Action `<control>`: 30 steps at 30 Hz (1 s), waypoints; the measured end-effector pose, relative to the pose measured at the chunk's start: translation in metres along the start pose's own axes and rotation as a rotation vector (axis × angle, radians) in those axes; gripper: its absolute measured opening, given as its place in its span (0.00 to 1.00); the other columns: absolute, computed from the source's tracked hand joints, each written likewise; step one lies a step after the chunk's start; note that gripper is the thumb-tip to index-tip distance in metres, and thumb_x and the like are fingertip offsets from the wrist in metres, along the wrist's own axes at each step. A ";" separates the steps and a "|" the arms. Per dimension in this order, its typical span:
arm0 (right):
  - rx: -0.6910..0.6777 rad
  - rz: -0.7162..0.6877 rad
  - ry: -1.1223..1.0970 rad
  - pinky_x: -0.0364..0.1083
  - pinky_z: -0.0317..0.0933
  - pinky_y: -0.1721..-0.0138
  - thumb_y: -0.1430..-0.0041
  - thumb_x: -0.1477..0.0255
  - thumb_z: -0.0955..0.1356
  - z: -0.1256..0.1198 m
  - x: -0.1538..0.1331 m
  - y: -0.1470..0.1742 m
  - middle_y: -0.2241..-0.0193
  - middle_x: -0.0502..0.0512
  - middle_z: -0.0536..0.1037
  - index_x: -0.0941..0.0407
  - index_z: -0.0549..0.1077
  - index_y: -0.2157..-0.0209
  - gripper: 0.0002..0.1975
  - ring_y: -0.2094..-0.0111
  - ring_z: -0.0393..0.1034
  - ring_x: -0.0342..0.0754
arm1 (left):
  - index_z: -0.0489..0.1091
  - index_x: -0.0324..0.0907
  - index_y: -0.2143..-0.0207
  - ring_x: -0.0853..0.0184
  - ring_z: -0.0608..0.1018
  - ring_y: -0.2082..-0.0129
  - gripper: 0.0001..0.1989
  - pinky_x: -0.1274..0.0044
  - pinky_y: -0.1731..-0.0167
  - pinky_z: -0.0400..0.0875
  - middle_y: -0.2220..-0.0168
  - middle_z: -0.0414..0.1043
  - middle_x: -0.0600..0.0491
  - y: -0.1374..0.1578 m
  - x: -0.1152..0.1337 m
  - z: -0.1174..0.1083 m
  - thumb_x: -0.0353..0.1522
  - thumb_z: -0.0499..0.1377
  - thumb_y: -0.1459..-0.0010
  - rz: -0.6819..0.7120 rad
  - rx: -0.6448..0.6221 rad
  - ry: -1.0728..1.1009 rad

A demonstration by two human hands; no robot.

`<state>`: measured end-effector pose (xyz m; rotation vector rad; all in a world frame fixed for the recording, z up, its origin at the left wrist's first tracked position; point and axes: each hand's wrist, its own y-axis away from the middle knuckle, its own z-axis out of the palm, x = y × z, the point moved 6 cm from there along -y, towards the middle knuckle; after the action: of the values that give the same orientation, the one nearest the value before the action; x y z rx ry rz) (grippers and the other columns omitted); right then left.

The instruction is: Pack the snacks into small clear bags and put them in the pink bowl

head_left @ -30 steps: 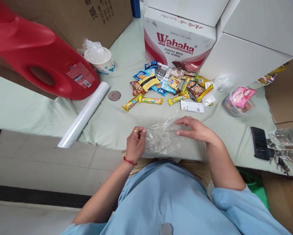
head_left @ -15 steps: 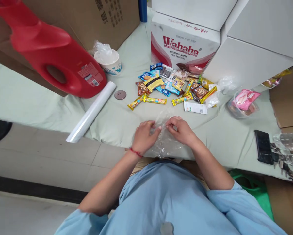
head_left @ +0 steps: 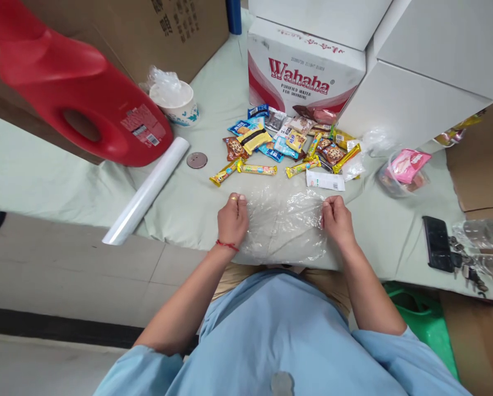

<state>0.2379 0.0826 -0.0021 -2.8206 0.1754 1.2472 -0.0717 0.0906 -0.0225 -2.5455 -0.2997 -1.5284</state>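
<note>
A crinkled, clear plastic film [head_left: 285, 228], perhaps a bag, is stretched out flat between my two hands at the near side of the table. My left hand [head_left: 233, 220] pinches its left edge, thumb against the fingers. On the right edge, my right hand [head_left: 337, 220] is closed in a similar pinch. Just beyond the film lies a pile of small wrapped snacks [head_left: 254, 138], with yellow stick packets [head_left: 258, 169] and a white sachet [head_left: 325, 180] nearest to it.
Left stand a red jug [head_left: 134, 118], a paper cup [head_left: 176, 113] and a white roll [head_left: 147, 192]; a round metal disc [head_left: 197, 160] lies nearby. Behind is a Wahaha carton [head_left: 299, 77]. Right are a plastic tub [head_left: 394, 179], a phone [head_left: 438, 242], keys [head_left: 471, 272] and a clear bottle [head_left: 477, 234].
My hands have moved apart, left hand leftward and right hand rightward. The bunched plastic film has spread out wide between them. The view has shifted slightly.
</note>
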 end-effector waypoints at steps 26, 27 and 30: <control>0.146 -0.136 0.351 0.52 0.67 0.53 0.28 0.66 0.59 -0.039 0.033 0.025 0.58 0.62 0.77 0.55 0.74 0.55 0.14 0.55 0.72 0.56 | 0.54 0.51 0.28 0.45 0.56 0.27 0.36 0.40 0.34 0.31 0.24 0.42 0.41 0.009 0.011 0.033 0.51 0.52 0.33 0.598 -0.501 -0.843; 0.128 -0.194 0.344 0.53 0.67 0.52 0.28 0.67 0.60 -0.036 0.024 0.030 0.57 0.63 0.76 0.56 0.74 0.54 0.13 0.54 0.71 0.56 | 0.53 0.50 0.28 0.44 0.55 0.27 0.36 0.40 0.34 0.31 0.24 0.41 0.41 0.009 0.011 0.033 0.51 0.52 0.33 0.600 -0.507 -0.848; -0.115 -0.354 0.330 0.53 0.69 0.51 0.28 0.69 0.62 -0.019 0.007 0.040 0.54 0.62 0.76 0.54 0.75 0.50 0.13 0.51 0.70 0.56 | 0.54 0.51 0.28 0.44 0.54 0.27 0.36 0.40 0.34 0.30 0.24 0.40 0.41 0.010 0.011 0.034 0.52 0.52 0.33 0.600 -0.508 -0.848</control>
<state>0.2519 0.0406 0.0052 -2.9570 -0.3800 0.7405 -0.0356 0.0898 -0.0292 -3.0951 0.7979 -0.2835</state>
